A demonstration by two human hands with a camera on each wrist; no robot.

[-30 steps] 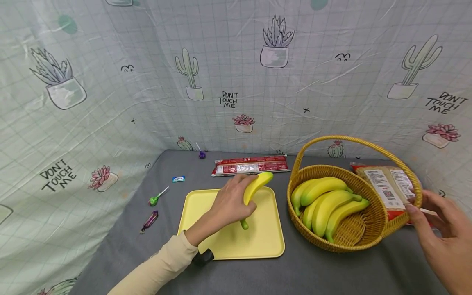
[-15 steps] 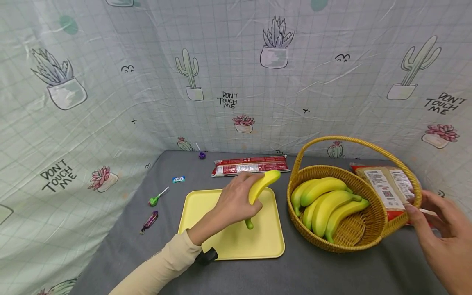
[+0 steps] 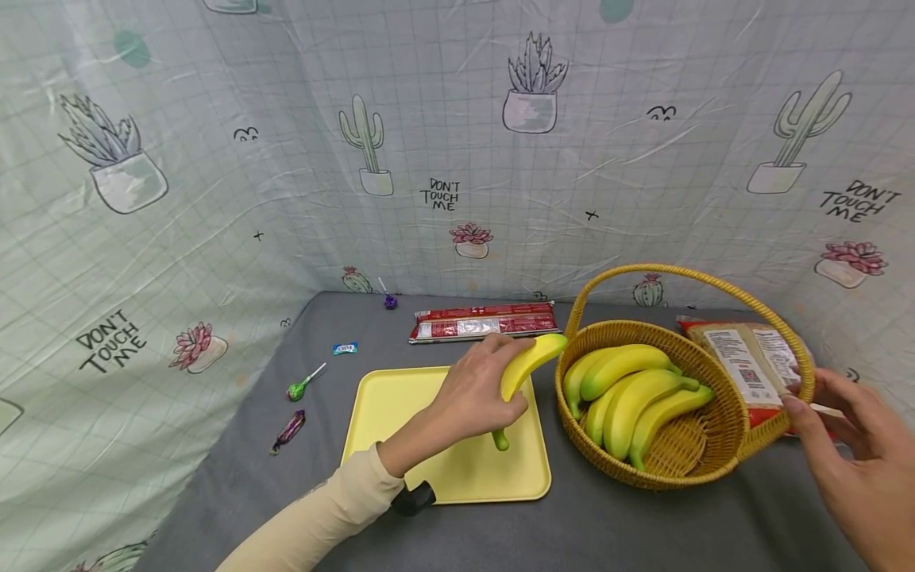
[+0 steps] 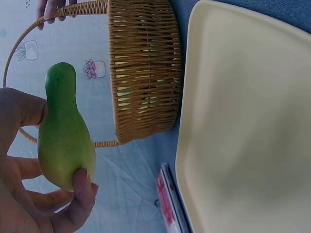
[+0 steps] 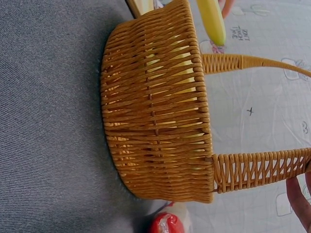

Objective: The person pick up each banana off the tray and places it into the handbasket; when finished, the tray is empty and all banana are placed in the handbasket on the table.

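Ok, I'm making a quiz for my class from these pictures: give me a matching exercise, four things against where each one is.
Things:
1. banana
2. bunch
3. lollipop
4. tray

Places:
A. in the basket
B. on the grey cloth, left of the tray
C. in the left hand, above the tray
D. flat on the cloth, left of the basket

Pairs: 1-C, 2-A, 3-B, 4-D

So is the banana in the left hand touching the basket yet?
Apart. The left wrist view shows backdrop between the held banana and the basket; the left hand holds it just short of the rim.
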